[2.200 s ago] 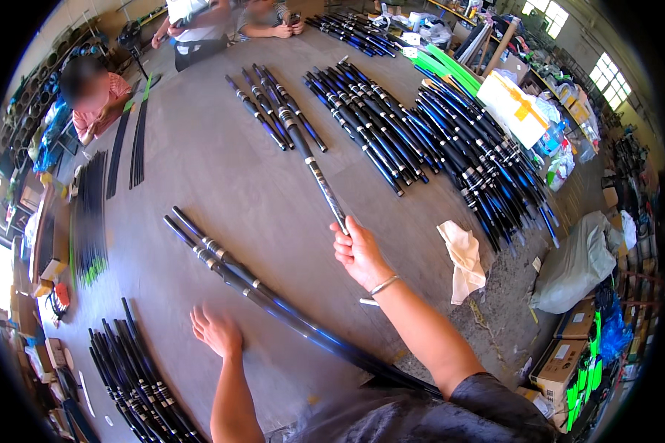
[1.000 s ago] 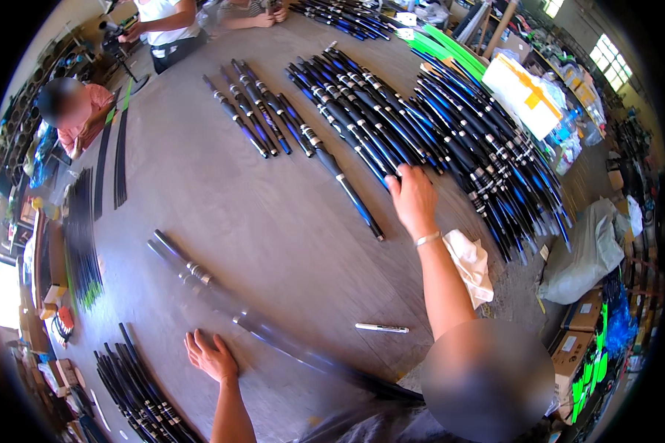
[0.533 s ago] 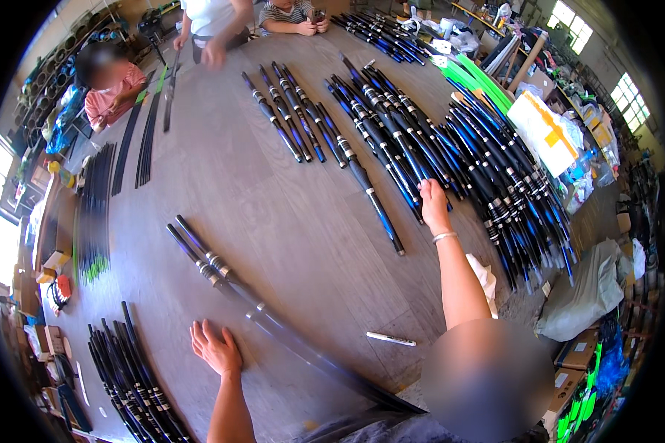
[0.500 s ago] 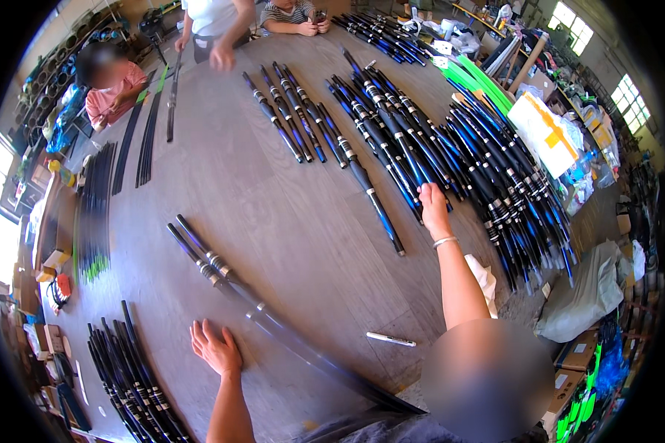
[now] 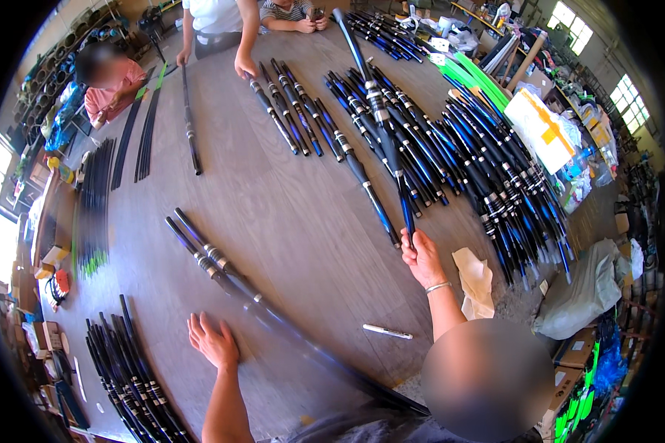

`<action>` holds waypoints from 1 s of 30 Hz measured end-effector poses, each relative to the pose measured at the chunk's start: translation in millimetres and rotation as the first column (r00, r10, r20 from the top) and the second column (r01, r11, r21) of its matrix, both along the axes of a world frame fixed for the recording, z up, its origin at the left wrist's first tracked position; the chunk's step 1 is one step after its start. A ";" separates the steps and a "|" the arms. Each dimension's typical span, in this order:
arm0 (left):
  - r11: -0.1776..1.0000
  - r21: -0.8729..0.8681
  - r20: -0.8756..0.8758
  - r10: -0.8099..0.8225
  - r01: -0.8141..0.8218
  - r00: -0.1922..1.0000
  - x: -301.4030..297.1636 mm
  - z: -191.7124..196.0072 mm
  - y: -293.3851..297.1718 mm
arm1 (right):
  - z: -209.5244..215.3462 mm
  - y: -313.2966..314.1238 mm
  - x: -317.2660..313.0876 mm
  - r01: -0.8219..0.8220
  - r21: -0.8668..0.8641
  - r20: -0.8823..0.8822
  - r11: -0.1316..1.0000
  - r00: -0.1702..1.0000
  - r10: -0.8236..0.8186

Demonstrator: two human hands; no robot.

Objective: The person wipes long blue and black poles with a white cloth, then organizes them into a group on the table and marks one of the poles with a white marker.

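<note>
My right hand (image 5: pixel 423 258) is closed around the lower end of a black and blue fishing rod (image 5: pixel 391 151). The rod's far end rises over the heap of similar rods (image 5: pixel 506 184) at the right. My left hand (image 5: pixel 214 341) lies flat on the grey table (image 5: pixel 288 221), fingers spread and holding nothing. Just beyond it, two fishing rods (image 5: pixel 216 257) lie side by side, their near ends running toward my body. A white marker pen (image 5: pixel 387 331) is on the table between my arms.
A bundle of dark rods (image 5: pixel 129 376) is at the near left, thin black rods (image 5: pixel 96 207) farther back. Brown paper (image 5: pixel 474 284) lies right of my right wrist. Across the table, a person in white (image 5: pixel 218 18) touches a row of rods (image 5: pixel 295 96). Two more people sit there.
My right hand has drawn a fishing rod from the heap toward me. The person in white has reached down to the row of rods and shifted another rod rightward.
</note>
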State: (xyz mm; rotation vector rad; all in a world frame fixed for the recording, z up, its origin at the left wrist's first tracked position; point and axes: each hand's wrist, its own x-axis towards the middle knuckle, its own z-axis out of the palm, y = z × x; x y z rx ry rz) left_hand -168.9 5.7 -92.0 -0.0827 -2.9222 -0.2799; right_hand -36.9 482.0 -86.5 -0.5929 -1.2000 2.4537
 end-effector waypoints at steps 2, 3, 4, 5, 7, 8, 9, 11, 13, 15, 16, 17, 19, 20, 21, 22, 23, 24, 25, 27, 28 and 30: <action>1.000 -0.029 -0.012 0.001 -0.001 1.000 -0.2 -2.3 -1.9 | 6.7 2.6 -9.2 0.014 0.019 -0.012 1.000 1.000 -0.013; 0.999 -0.034 -0.014 0.002 -0.002 1.000 0.6 -3.0 -3.4 | 9.3 5.7 -14.3 0.020 0.029 -0.019 0.999 1.000 -0.020; 0.999 -0.036 -0.017 0.004 -0.004 1.000 0.7 -4.2 -4.3 | 10.6 11.4 -16.9 0.049 0.063 0.004 0.997 0.999 -0.050; 0.999 -0.037 -0.020 0.007 -0.008 1.000 1.1 -4.4 -5.3 | 10.8 20.2 -16.8 0.077 0.097 0.025 0.992 0.997 -0.079; 1.000 -0.007 0.005 0.004 -0.004 1.000 -1.0 0.0 -0.2 | 13.8 43.0 -12.2 0.168 0.236 0.128 0.957 0.971 -0.201; 1.000 0.007 0.023 0.005 -0.005 1.000 0.5 1.3 -0.5 | 13.0 55.1 -9.5 0.187 0.352 0.199 0.917 0.943 -0.268; 1.000 0.000 0.024 0.009 -0.009 1.000 2.5 2.8 -2.5 | 15.7 60.7 -11.2 0.182 0.423 0.261 0.888 0.914 -0.311; 1.000 0.005 0.016 0.009 -0.009 1.000 2.2 4.1 -0.3 | 17.7 77.5 -14.0 0.156 0.579 0.314 0.800 0.863 -0.395; 1.000 0.004 0.005 0.001 -0.001 1.000 2.1 3.0 1.8 | -1.6 98.8 -15.1 0.120 0.728 0.299 0.675 0.830 -0.471; 1.000 0.013 -0.018 -0.026 0.026 1.000 -4.4 2.8 9.0 | -37.0 128.4 -10.0 0.048 0.903 0.220 0.428 0.803 -0.554; 0.999 0.016 -0.027 -0.038 0.039 0.999 -5.4 -0.1 8.6 | -44.1 139.2 -6.9 0.006 0.958 0.171 0.286 0.789 -0.590; 1.000 0.004 -0.033 -0.021 0.021 0.999 -1.5 -1.9 1.0 | -34.4 121.2 -20.1 -0.065 0.997 0.078 0.043 0.765 -0.639; 1.000 -0.007 -0.020 0.017 -0.017 1.000 4.1 -4.4 -7.7 | 9.7 80.4 -31.5 -0.416 0.904 0.209 -0.099 0.633 -0.746; 1.000 -0.010 -0.014 0.024 -0.024 1.000 3.7 -3.7 -8.2 | 32.9 58.8 -31.3 -0.473 0.849 0.130 -0.235 0.618 -0.776; 1.000 -0.017 -0.013 0.022 -0.023 1.000 3.1 -1.8 -5.8 | 43.2 43.2 -30.8 -0.450 0.853 0.109 -0.263 0.646 -0.755; 1.000 -0.014 -0.015 0.022 -0.022 1.000 1.8 -0.1 -5.0 | 49.3 29.7 -30.5 -0.427 0.856 0.089 -0.291 0.677 -0.731; 1.000 -0.004 -0.013 0.015 -0.015 1.000 0.5 -0.2 -2.1 | 51.0 17.4 -28.7 -0.408 0.854 0.068 -0.322 0.702 -0.709; 1.000 0.004 -0.010 0.011 -0.011 1.000 -0.4 -1.0 0.3 | 42.2 4.0 -31.1 -0.424 0.868 0.185 -0.258 0.758 -0.625; 1.000 0.006 -0.007 0.012 -0.012 1.000 0.1 -2.2 0.3 | 30.7 -10.2 -35.7 -0.453 0.862 0.239 -0.226 0.758 -0.607; 1.000 0.007 -0.008 0.016 -0.016 1.000 -1.1 -3.0 -2.0 | 8.8 -19.9 -41.1 -0.516 0.842 0.322 -0.159 0.717 -0.618; 1.000 0.007 -0.002 0.017 -0.017 1.000 -1.9 -0.1 -0.9 | -4.0 -18.8 -45.8 -0.454 0.877 0.265 -0.158 0.731 -0.629; 1.000 0.012 0.013 0.015 -0.015 1.000 -1.1 5.8 4.4 | -28.7 -7.1 -48.0 -0.279 0.960 0.226 0.018 0.736 -0.639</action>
